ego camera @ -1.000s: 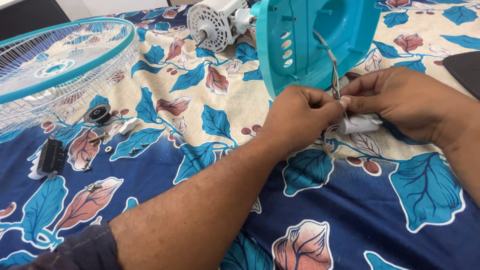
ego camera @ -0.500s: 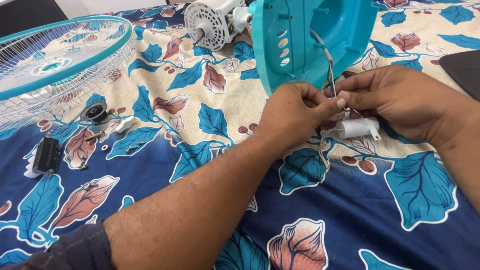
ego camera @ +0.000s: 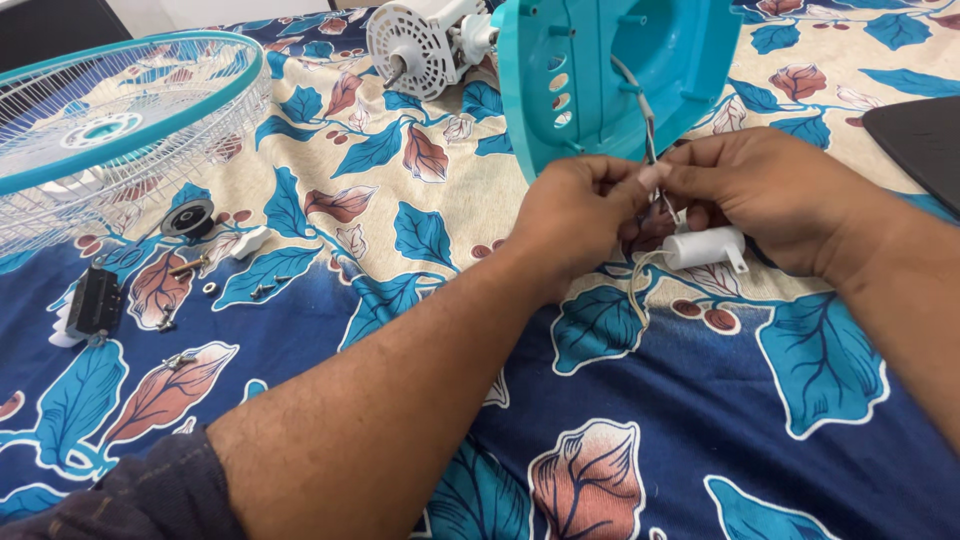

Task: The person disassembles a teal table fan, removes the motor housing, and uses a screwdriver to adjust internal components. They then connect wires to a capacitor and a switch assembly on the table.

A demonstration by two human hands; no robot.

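Observation:
My left hand point(ego camera: 575, 215) and my right hand point(ego camera: 765, 195) meet in front of a teal plastic fan housing point(ego camera: 610, 70). Both pinch thin grey and white wires point(ego camera: 645, 125) that run down out of the housing. A small white cylindrical capacitor point(ego camera: 703, 248) hangs on those wires just below my right hand's fingers. The wire ends between my fingertips are hidden.
A white fan motor point(ego camera: 420, 40) lies behind the housing. A teal-rimmed wire fan guard point(ego camera: 110, 130) rests at the far left. A black knob point(ego camera: 188, 217), a black switch block point(ego camera: 93, 300) and several loose screws point(ego camera: 262, 290) lie on the floral cloth point(ego camera: 400, 230). A dark object point(ego camera: 925, 145) sits at the right edge.
My hands stay joined on the wires and have shifted slightly up. The capacitor now hangs a little lower, clear of my right hand.

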